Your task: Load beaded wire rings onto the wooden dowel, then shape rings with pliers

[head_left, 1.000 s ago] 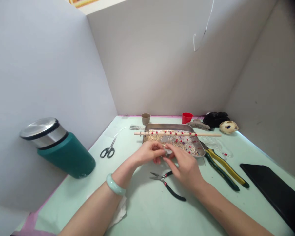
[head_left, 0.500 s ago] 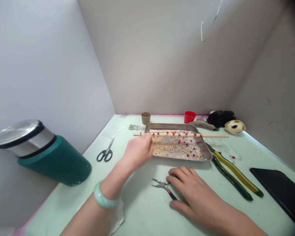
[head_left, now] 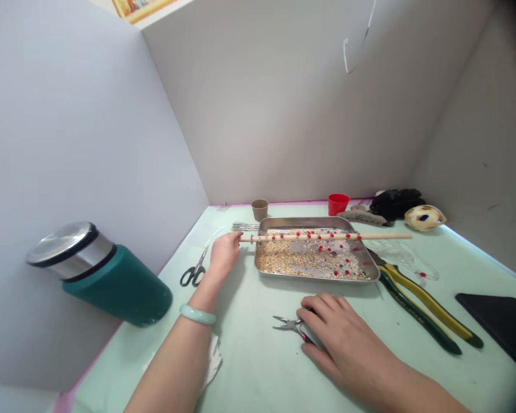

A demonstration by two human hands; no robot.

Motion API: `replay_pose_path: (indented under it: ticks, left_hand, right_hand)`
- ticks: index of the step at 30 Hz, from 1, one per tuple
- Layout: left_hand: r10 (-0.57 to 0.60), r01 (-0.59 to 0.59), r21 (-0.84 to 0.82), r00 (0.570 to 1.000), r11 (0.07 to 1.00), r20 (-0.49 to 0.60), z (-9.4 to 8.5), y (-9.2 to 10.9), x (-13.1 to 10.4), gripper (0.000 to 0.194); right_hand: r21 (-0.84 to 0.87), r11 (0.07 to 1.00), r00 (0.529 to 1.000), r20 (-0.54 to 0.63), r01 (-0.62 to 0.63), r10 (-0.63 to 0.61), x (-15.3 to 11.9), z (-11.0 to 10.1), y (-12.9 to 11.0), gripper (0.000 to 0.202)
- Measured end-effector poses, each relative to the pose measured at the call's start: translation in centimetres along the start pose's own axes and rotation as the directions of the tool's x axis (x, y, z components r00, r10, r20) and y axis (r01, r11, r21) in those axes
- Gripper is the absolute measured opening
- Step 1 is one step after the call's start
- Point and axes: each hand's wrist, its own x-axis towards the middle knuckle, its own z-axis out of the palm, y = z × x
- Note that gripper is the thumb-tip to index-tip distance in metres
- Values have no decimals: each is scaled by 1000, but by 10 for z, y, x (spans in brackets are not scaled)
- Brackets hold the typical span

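Observation:
My left hand (head_left: 225,252), wearing a pale green bangle, pinches the left end of a thin wooden rod (head_left: 387,236). The rod lies across a metal tray (head_left: 318,279), with red beads and small wire loops along it. Gold, clear and red beads (head_left: 279,259) cover much of the tray's floor. In front of the tray, my right hand (head_left: 339,332) rests low over the table with its fingers curled round the dark handles of small pliers (head_left: 289,324). Their jaws point left and stand apart. The palm hides most of the handles.
Left of the tray are black-handled scissors (head_left: 193,274) and a green bottle (head_left: 116,284). A brown cup (head_left: 260,209), thin metal pieces (head_left: 245,227) and a red cup (head_left: 338,203) stand behind. Large green-yellow pliers (head_left: 425,307) and a black flat object (head_left: 499,327) lie right.
My left hand has moved left, away from the tray's front edge to the rod's end. The whole view has shifted slightly. My right hand stays with the small pliers.

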Motion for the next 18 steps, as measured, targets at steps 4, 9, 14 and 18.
replay_pose_path:
  ticks: [4,9,14,18]
  left_hand:
    - [9,-9,9,998,1000,-70,-3,0,-3,29]
    - [114,-113,22,950,993,-290,-23,21,-12,31]
    - [578,-582,-43,812,812,-87,-25,60,-27,25]
    - [544,-534,-110,833,838,101,-15,71,-32,27]
  right_hand:
    - [-8,1000,1000,-9,-2,2,0,-1,-1,11]
    - [-17,1000,999,-44,-1,0,1,2,-2,11]
    - [-23,1000,1000,-27,-13,12,2,2,-1,11]
    - [-22,1000,999,-33,-7,7,1,1,0,11]
